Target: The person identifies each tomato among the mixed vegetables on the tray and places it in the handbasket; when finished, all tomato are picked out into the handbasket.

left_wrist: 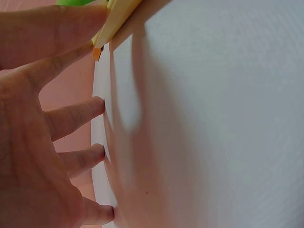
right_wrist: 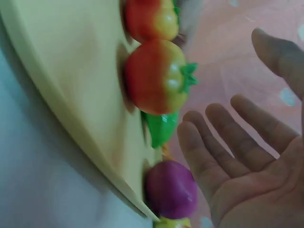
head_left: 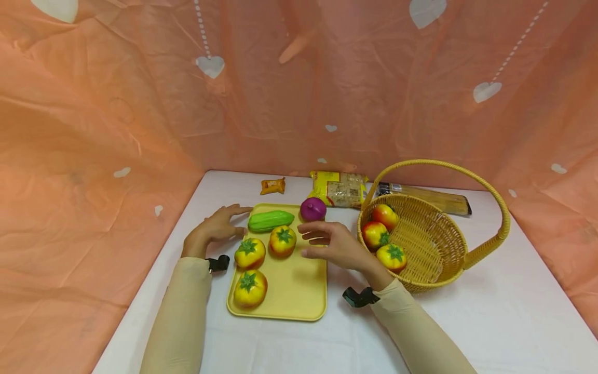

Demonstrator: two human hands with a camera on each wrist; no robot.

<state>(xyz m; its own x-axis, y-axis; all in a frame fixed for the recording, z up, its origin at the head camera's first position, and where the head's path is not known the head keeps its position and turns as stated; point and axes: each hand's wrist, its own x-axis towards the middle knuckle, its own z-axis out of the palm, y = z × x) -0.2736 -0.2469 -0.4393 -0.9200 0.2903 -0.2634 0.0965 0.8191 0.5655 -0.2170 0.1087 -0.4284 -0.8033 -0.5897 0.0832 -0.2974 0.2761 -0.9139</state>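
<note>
Fruits (head_left: 282, 241) glossy, tray (head_left: 299, 291) rectangular, basket (head_left: 425, 254) woven

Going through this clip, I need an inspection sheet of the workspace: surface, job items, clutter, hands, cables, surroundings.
Surface: white table, some faint creases.
Job's things: tray with three tomatoes, a cucumber and, at the far right corner, an onion; basket to its right, three more tomatoes inside.
Clutter: orange packet, yellow bag and long pack along the back.
Hands: left beside the tray, thumb at its edge; right at the tray's right side, holding nothing.
Cables: nothing seen.
Surroundings: orange-pink curtain with white hearts.
</note>
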